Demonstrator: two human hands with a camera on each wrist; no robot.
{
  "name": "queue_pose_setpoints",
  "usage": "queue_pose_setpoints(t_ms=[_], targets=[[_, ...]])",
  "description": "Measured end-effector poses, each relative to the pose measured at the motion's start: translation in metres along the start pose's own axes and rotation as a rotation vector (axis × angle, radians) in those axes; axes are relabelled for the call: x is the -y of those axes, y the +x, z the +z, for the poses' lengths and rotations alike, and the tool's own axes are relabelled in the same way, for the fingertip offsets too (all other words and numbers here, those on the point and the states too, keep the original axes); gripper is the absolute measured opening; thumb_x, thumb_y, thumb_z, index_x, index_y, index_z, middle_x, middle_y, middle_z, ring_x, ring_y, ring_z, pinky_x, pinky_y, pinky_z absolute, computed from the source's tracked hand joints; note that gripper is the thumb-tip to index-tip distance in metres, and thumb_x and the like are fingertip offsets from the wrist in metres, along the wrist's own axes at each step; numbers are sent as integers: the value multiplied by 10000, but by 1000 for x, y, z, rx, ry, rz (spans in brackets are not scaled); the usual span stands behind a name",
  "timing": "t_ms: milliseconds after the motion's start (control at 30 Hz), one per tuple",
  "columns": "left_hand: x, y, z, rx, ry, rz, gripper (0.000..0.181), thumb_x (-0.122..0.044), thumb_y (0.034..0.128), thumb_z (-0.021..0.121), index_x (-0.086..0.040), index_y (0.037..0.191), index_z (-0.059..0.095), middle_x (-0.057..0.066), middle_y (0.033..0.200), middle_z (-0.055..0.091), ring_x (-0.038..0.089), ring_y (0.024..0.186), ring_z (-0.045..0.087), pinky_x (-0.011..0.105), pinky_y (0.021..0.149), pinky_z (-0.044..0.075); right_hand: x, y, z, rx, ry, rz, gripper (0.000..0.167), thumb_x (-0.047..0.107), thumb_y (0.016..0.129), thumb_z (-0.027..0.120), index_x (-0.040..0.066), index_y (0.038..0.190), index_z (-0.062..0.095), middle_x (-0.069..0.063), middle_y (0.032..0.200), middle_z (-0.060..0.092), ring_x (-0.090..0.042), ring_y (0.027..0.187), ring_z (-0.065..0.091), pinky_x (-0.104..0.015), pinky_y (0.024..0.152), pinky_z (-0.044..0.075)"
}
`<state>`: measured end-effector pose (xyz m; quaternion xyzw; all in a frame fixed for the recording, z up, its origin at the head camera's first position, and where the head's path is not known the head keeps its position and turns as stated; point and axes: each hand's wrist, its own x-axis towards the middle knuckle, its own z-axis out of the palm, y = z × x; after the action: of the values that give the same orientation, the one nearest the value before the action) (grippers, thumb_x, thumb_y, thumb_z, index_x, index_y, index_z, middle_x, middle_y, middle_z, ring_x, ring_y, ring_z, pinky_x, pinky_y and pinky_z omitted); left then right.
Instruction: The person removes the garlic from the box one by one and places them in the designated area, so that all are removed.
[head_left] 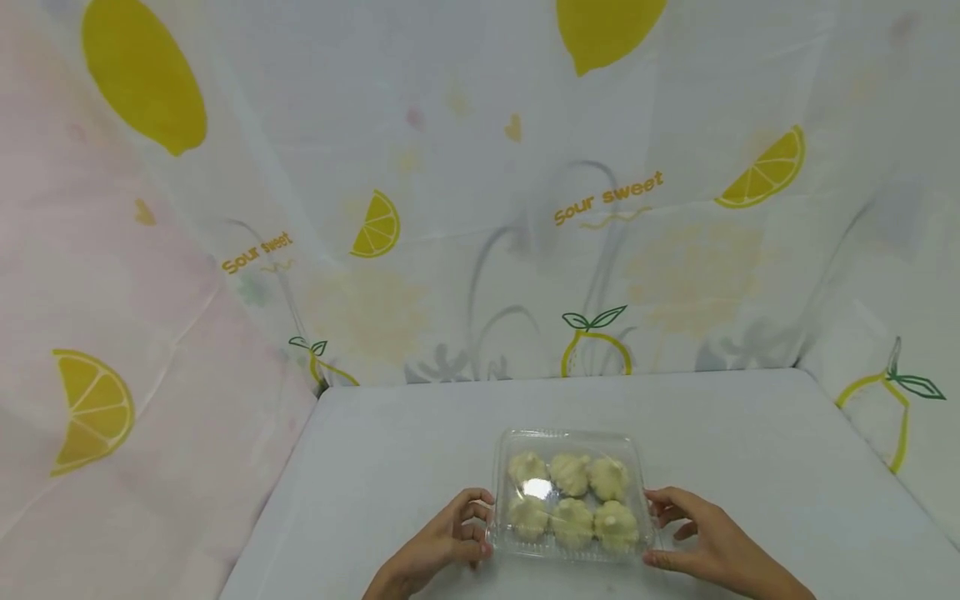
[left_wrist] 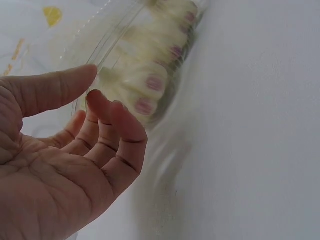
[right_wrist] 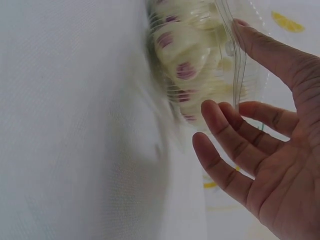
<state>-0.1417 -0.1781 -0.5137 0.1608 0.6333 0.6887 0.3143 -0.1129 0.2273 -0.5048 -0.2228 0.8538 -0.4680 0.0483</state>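
At the smooth white counter [head_left: 397, 442], our left hand [head_left: 442, 540] and right hand [head_left: 708, 533] grip opposite edges of a clear rectangular plastic box [head_left: 555, 441] holding six cream bulb-shaped pieces [head_left: 572, 475].

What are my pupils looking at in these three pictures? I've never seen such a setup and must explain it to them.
There is no robot here: a person works with a bare left hand and a bare right hand. The wide picture comes from a camera worn on the head, looking forward and down. The other two come from wrist cameras, each showing its own hand close up. On or just above the white table is a clear plastic box with six pale, garlic-like bulbs inside. The hands hold it from opposite sides, thumbs and fingers at its rim. Behind the table is a lemon-patterned backdrop.
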Motion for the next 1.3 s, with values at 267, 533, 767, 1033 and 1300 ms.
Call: queue_pose_setpoints(t_ms=[267, 533, 767, 1033, 1300], targets=[[0, 2, 2, -23, -61, -8, 593, 48, 850, 648, 9, 1362, 353, 47, 1062, 557, 101, 799, 566, 244, 612, 454, 1, 1, 1, 15, 0, 45, 681, 311, 838, 802, -21, 1352, 501, -131, 1166, 590, -82, 929, 612, -295, 654, 530], [0, 1, 7, -69, -45, -27, 538, 29, 853, 654, 10, 1324, 394, 54, 1053, 553, 100, 770, 542, 240, 585, 430, 4, 2, 0, 32, 3, 62, 694, 321, 842, 797, -35, 1352, 489, -184, 1222, 567, -93, 930, 616, -294, 656, 526], [1, 0, 8, -99, -71, -58, 450, 35, 846, 653, 15, 1253, 462, 56, 1009, 580, 96, 705, 513, 226, 558, 395, 5, 1, 0, 46, 25, 70, 694, 309, 854, 788, -46, 1361, 473, -221, 1250, 552, -89, 941, 619, -295, 657, 527], [-1, 3, 17, -126, 36, -87, 219, 15, 865, 624, 11, 1082, 649, 42, 878, 684, 82, 572, 404, 245, 525, 327, 5, 7, -5, 24, -84, 26, 749, 365, 831, 798, -38, 1377, 480, -28, 1084, 584, -53, 895, 600, -284, 635, 509], [-5, 1, 14, -123, 166, -36, 298, -43, 878, 688, -13, 1125, 524, 36, 889, 592, 99, 643, 494, 230, 537, 384, 2, 5, -3, 15, -56, 45, 737, 350, 836, 796, -25, 1386, 478, -29, 1067, 584, -44, 893, 598, -287, 644, 523]])
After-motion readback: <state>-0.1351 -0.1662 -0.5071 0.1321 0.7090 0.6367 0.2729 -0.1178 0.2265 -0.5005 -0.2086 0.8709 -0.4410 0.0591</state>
